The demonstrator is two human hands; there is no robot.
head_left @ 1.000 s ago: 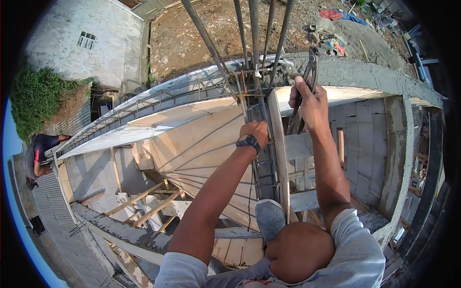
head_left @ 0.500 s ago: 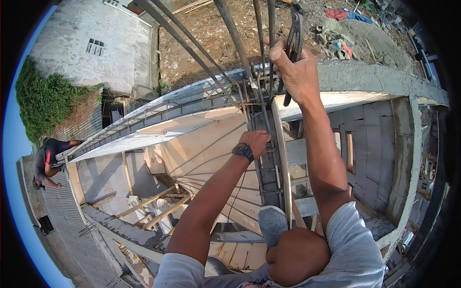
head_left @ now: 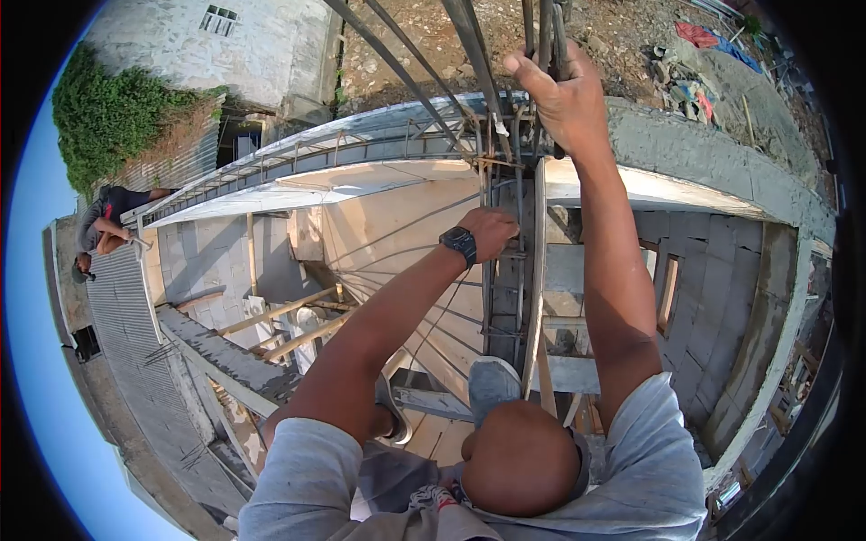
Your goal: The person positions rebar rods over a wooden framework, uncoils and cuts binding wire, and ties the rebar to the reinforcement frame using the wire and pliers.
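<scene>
My left hand [head_left: 490,233], below a wrist with a black watch [head_left: 459,245], is closed on the steel rebar cage [head_left: 505,298] that runs along the narrow beam form. Raised higher, my right hand [head_left: 574,101] grips dark long-handled pliers [head_left: 559,45] beside the upright steel bars [head_left: 478,45]. The pliers' lower end shows beneath my palm, and their head is partly lost among the bars. Thin wire ties [head_left: 494,160] cross the bars where they meet the cage, between my two hands.
A co-worker [head_left: 108,221] crouches at the far left by a corrugated roof [head_left: 117,293]. Formwork panels [head_left: 406,212] slope down left of the beam. Block walls [head_left: 713,298] drop away on the right. A shoe [head_left: 492,382] stands on the beam, with open drops beside it.
My right hand has moved up with the pliers, closer among the upright bars. My left hand stays on the cage. The view has shifted, and the co-worker's arm has moved.
</scene>
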